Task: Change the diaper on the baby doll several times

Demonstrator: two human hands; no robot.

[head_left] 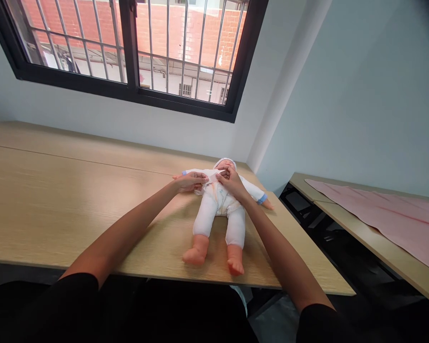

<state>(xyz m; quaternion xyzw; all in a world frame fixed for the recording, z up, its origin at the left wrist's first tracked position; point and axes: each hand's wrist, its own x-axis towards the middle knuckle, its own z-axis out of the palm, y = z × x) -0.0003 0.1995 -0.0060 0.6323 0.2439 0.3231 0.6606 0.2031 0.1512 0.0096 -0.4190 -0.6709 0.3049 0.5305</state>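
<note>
A baby doll (203, 223) lies on its back on the wooden table (75, 205), feet towards me. It wears white clothes with blue cuffs, a cap and a diaper (221, 199) around its hips. Over the doll's chest, my left hand (193, 181) pinches the left side of a white piece of cloth (211, 176). On the other side of that cloth, my right hand (231, 182) has its fingers closed on the edge, just below the doll's face. Whether the cloth belongs to the doll's top I cannot tell.
A second table (307, 190) stands to the right with a pink cloth (386, 214) spread on it, a dark gap between the tables. Behind the doll is a wall with a barred window (186, 52). The table's front edge runs close to the doll's feet.
</note>
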